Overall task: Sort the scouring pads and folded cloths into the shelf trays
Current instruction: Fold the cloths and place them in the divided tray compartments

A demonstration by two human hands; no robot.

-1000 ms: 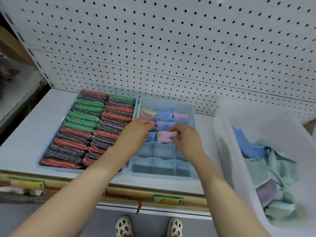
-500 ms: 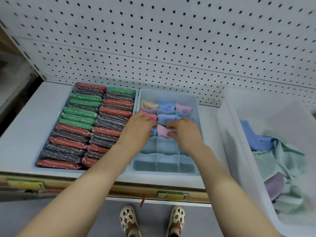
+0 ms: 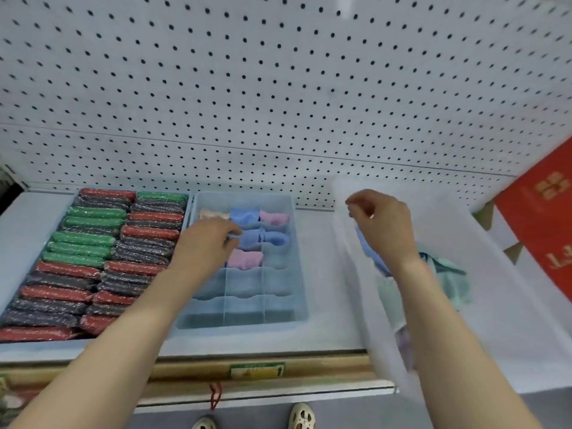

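Observation:
A tray of red, green and dark scouring pads (image 3: 93, 258) fills the shelf's left side. Beside it stands a divided blue tray (image 3: 298, 274). Its back row holds cream (image 3: 210, 214), blue (image 3: 244, 215) and pink (image 3: 274, 217) folded cloths. Blue cloths (image 3: 269, 238) lie in the second row and a pink cloth (image 3: 246, 260) in the third. My left hand (image 3: 204, 243) lies over the tray's left column, fingertips touching the second-row cloths. My right hand (image 3: 383, 224) hovers over the clear bin (image 3: 349, 274), fingers loosely curled and holding nothing.
Loose blue, teal and purple cloths (image 3: 445, 274) lie inside the clear bin. A red box (image 3: 544, 230) stands at the far right. White pegboard (image 3: 278, 103) backs the shelf. The shelf's front edge carries a price label (image 3: 257, 370).
My right hand let go of the pink cloth, now sitting in the third row, and moved right over the clear bin. The left hand stayed at the divided tray.

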